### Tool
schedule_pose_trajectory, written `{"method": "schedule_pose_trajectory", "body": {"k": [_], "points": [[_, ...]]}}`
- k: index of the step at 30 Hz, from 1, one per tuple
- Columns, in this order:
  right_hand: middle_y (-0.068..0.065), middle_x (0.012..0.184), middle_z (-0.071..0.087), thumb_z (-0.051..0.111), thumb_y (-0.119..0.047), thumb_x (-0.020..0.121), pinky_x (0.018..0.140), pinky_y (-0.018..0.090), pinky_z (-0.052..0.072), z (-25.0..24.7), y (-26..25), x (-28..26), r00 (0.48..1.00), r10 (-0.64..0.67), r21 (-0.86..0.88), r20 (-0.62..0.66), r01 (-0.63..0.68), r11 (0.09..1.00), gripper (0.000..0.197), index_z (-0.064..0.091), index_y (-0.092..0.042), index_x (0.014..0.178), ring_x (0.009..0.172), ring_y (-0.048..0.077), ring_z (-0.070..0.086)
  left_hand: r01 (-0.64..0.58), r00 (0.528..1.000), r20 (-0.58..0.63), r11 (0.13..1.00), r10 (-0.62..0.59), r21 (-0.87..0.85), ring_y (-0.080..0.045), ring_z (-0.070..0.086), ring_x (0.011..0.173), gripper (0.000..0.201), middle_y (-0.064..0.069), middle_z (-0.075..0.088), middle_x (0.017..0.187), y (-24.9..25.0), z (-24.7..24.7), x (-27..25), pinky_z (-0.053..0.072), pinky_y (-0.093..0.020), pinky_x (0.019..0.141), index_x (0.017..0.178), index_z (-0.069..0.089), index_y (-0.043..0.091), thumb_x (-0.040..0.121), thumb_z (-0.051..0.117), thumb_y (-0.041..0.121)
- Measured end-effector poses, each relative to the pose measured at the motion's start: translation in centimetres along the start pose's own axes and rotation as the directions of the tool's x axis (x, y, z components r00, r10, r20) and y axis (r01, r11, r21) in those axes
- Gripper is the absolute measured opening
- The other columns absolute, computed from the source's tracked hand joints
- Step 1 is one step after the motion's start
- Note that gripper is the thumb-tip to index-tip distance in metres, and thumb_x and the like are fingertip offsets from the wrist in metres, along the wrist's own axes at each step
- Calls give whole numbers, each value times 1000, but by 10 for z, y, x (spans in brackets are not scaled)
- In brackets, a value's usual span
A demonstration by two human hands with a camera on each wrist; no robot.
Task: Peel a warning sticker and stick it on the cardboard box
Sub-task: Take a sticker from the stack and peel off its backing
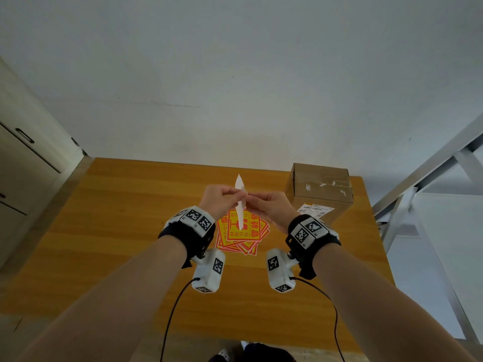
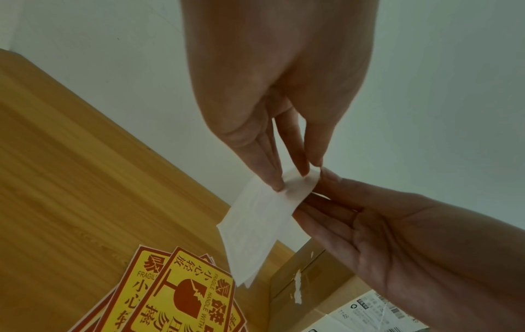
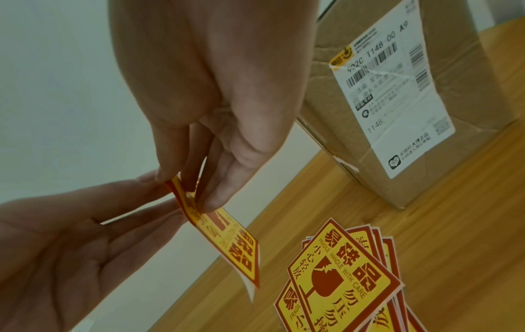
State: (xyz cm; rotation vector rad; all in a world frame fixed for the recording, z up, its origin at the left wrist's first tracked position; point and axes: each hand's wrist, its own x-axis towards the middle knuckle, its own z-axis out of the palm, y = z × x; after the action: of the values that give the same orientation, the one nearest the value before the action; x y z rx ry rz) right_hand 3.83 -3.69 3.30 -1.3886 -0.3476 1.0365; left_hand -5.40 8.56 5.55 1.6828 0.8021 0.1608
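Both hands are raised above the middle of the table (image 1: 130, 231), pinching one warning sticker (image 1: 240, 202) between them. The left hand (image 1: 219, 198) grips it from the left with thumb and fingertips (image 2: 277, 182) closed on its upper corner; the right hand (image 1: 271, 207) pinches the same corner from the right, fingertips (image 3: 211, 202) on the printed red-and-yellow face. In the head view the sticker stands edge-on as a thin white sliver (its print is hidden there); the left wrist view shows only its white backing, the right wrist view its printed side. Whether the sticker has begun to part from its backing cannot be told: the pinched corner is covered by fingers in all views. Directly beneath the hands a fanned stack of stickers (image 1: 243, 235) lies flat on the table, its nearer edge cut off in both wrist views. The cardboard box (image 1: 320, 192) stands at the far right corner of the table, well apart from the hands, with a shipping label (image 3: 395, 89) on its near face and torn white scraps on its top. Bare table lies between the stack and the box, and to the left of the stack. A grey metal frame (image 1: 428, 173) stands just beyond the table's right edge; a cabinet (image 1: 23, 152) flanks the left.
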Motion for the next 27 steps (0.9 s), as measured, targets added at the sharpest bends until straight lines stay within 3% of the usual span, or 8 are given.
{"method": "schedule_pose_trajectory", "body": {"k": [4,9,12,16,18,23,27], "points": [[9,95,70,62,-6,86,79,21,57,0,0,1,1000,3,-32,12,-3,999,22,65,-1,107,85,17,67,-16,1000,-5,999,17,30,-28,69,98,28,-16,72,102,1,0,0,57,-37,90,105,70,-1,83,69,17],[15,100,68,56,-6,90,84,25,57,1,1,3,1000,8,16,30,-8,1000,14,66,-3,99,94,25,66,-6,1000,-20,998,8,64,-31,69,99,26,-16,72,101,-1,-1,2,57,-39,90,105,70,0,83,68,14],[14,97,68,49,-6,94,80,23,58,3,1,3,999,14,51,34,-16,999,17,65,-1,99,89,20,68,-18,1000,-6,994,19,104,-31,68,101,22,-14,73,100,-3,-4,3,55,-44,93,101,73,5,82,70,14],[12,92,69,44,-7,97,71,21,59,5,-2,4,998,53,100,-16,-51,994,21,65,-5,93,75,11,71,-47,999,13,984,46,173,-14,60,106,29,-1,67,106,-3,-7,0,47,-31,98,106,72,9,79,74,19],[13,91,69,44,-6,97,69,21,59,6,-4,4,998,64,119,-28,-60,991,21,65,-4,92,71,11,72,-63,998,25,983,59,173,-12,58,108,35,-2,67,112,-2,-7,-1,45,-27,96,110,70,10,76,77,16],[18,97,69,52,-5,93,74,23,59,8,-6,4,998,46,23,-50,-45,999,20,64,4,106,80,18,70,-97,995,32,981,93,169,-15,61,111,36,-6,68,119,-2,-8,1,48,-37,101,112,67,9,77,75,14],[13,91,70,59,-5,88,65,18,58,6,-7,3,995,1,-95,-96,-10,995,23,64,8,107,70,10,71,-48,999,21,993,46,110,-24,63,111,29,-12,67,120,-2,-9,4,52,-41,96,116,64,5,87,63,10]]}}
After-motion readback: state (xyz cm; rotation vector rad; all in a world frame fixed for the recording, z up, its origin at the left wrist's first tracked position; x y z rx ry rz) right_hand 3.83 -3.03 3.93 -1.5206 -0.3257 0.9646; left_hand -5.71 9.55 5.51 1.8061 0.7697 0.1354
